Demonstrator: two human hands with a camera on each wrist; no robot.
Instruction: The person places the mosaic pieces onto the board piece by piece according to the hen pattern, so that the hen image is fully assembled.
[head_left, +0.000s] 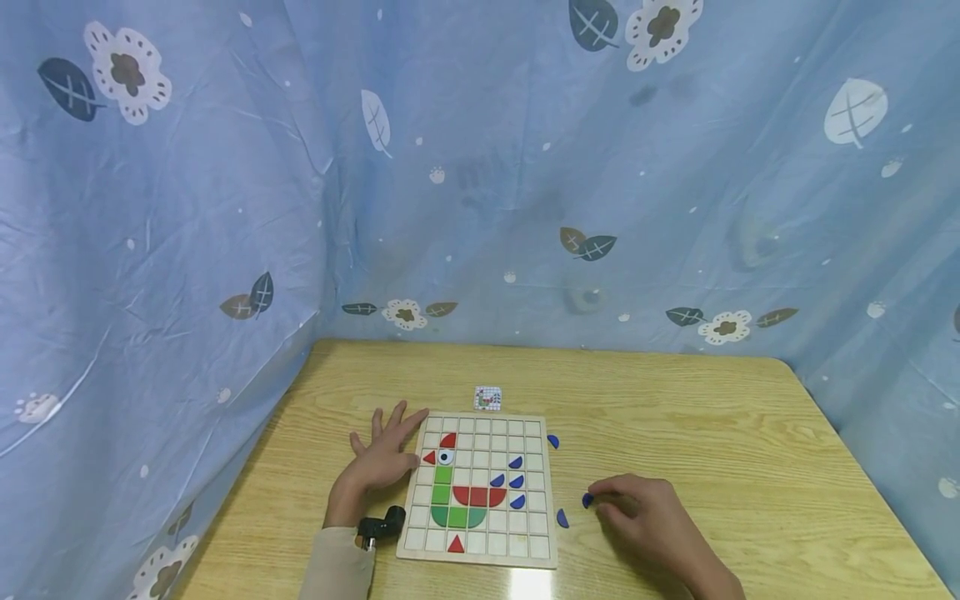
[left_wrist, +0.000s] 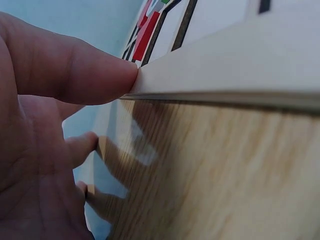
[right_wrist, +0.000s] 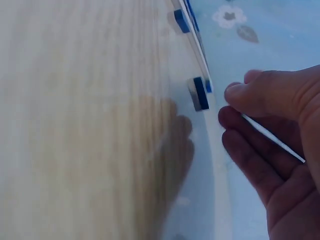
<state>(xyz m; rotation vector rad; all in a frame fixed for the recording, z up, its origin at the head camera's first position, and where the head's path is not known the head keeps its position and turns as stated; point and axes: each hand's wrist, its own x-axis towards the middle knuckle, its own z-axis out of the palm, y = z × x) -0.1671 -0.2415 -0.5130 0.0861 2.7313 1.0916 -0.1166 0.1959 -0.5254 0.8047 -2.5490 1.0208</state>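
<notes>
A pale wooden grid board [head_left: 528, 429] lies on the table, bearing a bird-like figure of red and green pieces plus several blue half-round pieces [head_left: 517, 482]. My left hand [head_left: 384, 460] is spread at the board's left edge; in the left wrist view the thumb [left_wrist: 75, 67] touches that edge. Right of the board, my right hand [head_left: 651, 515] hovers with bent fingers at a loose blue half-round piece [head_left: 587, 500]. In the right wrist view a gap separates the fingertips [right_wrist: 235, 92] from the nearest blue piece [right_wrist: 200, 93], and the fingers hold nothing visible.
A small pattern card [head_left: 487, 398] lies behind the board. Two more blue half-round pieces, one far [head_left: 553, 442] and one near [head_left: 562, 518], sit along the board's right side. A blue patterned curtain [head_left: 480, 208] hangs around the wooden table [head_left: 712, 417].
</notes>
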